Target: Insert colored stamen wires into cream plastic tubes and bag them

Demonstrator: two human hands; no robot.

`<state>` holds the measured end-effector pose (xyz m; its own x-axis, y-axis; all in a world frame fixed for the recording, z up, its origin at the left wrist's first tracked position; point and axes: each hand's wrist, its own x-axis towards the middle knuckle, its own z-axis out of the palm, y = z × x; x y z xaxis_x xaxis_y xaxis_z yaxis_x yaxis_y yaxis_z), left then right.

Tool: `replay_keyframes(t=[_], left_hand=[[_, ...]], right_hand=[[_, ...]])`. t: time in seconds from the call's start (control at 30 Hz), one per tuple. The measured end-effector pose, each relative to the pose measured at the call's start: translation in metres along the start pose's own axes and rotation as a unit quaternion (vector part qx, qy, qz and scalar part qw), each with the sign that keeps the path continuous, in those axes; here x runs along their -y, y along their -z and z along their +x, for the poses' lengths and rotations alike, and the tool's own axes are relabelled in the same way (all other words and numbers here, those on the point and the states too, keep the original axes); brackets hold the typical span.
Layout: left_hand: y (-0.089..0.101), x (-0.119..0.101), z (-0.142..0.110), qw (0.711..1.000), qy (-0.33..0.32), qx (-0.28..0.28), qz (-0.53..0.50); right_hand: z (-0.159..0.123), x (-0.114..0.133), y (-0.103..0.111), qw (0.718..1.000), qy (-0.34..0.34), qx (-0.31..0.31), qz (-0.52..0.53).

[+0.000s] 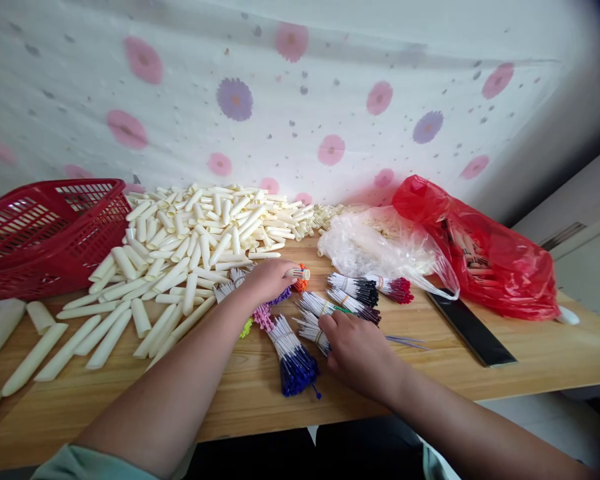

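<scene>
L hand (270,279): curled fingers gripping cream tube (295,273) above tabletop (540,353), nr. orange-headed bundle (301,285).
R hand (357,350): bent fingers touching white-stemmed bundle (312,329); grip unclear.
Tube: prob. handling light, stiff, slick; best held mid-length.

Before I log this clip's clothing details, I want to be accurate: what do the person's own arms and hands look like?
The left hand and right hand are gloveless, with no wristwear visible. Both forearms are bare; a muted green sleeve shows on the left side.
</scene>
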<state>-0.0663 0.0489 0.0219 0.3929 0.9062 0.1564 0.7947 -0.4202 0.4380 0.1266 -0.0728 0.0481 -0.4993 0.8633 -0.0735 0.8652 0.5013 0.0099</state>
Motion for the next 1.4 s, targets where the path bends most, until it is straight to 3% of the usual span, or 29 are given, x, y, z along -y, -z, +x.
replay_keyframes(t=[0.1,0.2,0.27,0.37,0.47,0.57,0.63,0.73,0.83,0.93,1.03,1.23,1.4], left_hand=[[0.001,0.002,-0.003,1.0,0.013,0.008,-0.011],[0.004,0.004,-0.008,0.999,0.025,0.008,-0.024],[0.005,0.004,-0.01,0.999,0.033,0.004,-0.034],[0.005,0.004,-0.011,0.997,0.049,-0.013,-0.049],[0.005,0.005,-0.013,0.994,0.075,-0.044,-0.061],[0.01,0.004,-0.015,0.99,0.098,-0.082,-0.067],[0.014,0.003,-0.016,0.986,0.11,-0.105,-0.072],[0.019,-0.001,-0.019,0.98,0.109,-0.144,-0.089],[0.022,-0.008,-0.022,0.975,0.097,-0.165,-0.114],[0.023,-0.019,-0.026,0.973,0.078,-0.152,-0.157],[0.022,-0.033,-0.031,0.97,0.055,-0.125,-0.203],[0.016,-0.044,-0.039,0.962,0.01,-0.092,-0.257],[0.011,-0.033,-0.036,0.957,-0.022,-0.091,-0.274]], right_hand=[[0.001,-0.016,0.011,0.995,-0.018,0.01,0.101],[0.003,-0.042,0.035,0.977,-0.035,0.017,0.207],[0.013,-0.06,0.055,0.972,-0.045,-0.018,0.23],[0.048,-0.078,0.07,0.977,-0.068,-0.133,0.154],[0.099,-0.078,0.055,0.978,-0.039,-0.186,0.084],[0.143,-0.071,0.024,0.987,0.011,-0.126,0.099],[0.154,-0.069,0.01,0.988,0.041,-0.097,0.114],[0.135,-0.074,0.01,0.983,0.055,-0.108,0.138],[0.087,-0.083,0.022,0.974,0.091,-0.117,0.173],[0.037,-0.086,0.023,0.966,0.147,-0.056,0.203],[0.005,-0.084,0.013,0.969,0.136,-0.03,0.202],[0.002,-0.07,0.01,0.981,0.124,-0.015,0.146],[0.018,-0.042,0.005,0.991,0.134,0.01,-0.02]])
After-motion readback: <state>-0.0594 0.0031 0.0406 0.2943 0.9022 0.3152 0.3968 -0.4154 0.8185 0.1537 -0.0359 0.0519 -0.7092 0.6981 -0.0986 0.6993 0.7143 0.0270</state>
